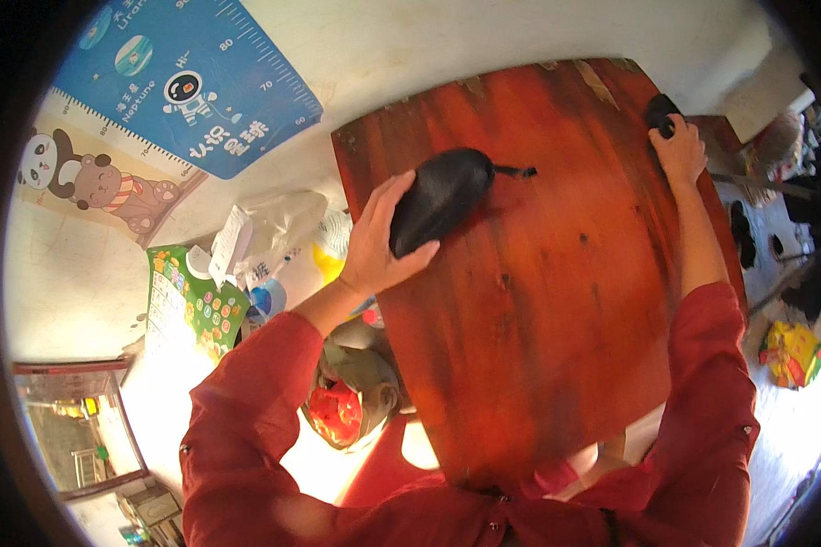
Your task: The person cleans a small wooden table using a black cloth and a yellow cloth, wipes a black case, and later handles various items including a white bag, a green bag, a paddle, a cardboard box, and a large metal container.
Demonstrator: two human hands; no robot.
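My left hand (pixel 374 242) grips the near end of a glossy black oval object (pixel 447 191). Its fingers lie along the far side and the thumb along the near side. A thin dark strap or stem (pixel 517 171) sticks out from the object's right end. The kind of object is not clear from here. At the far right corner of the reddish-brown wooden table (pixel 556 292), my right hand (pixel 682 155) has its fingers curled round a small black thing (pixel 663 113). The hand partly hides it, so I cannot tell what it is.
A pale wall with a blue chart (pixel 192 82) stands beyond the table. Left of the table are a clear plastic bag (pixel 287 228), a green printed packet (pixel 187 301) and a container with red material (pixel 337 415). A yellow-red packet (pixel 792 354) lies at right.
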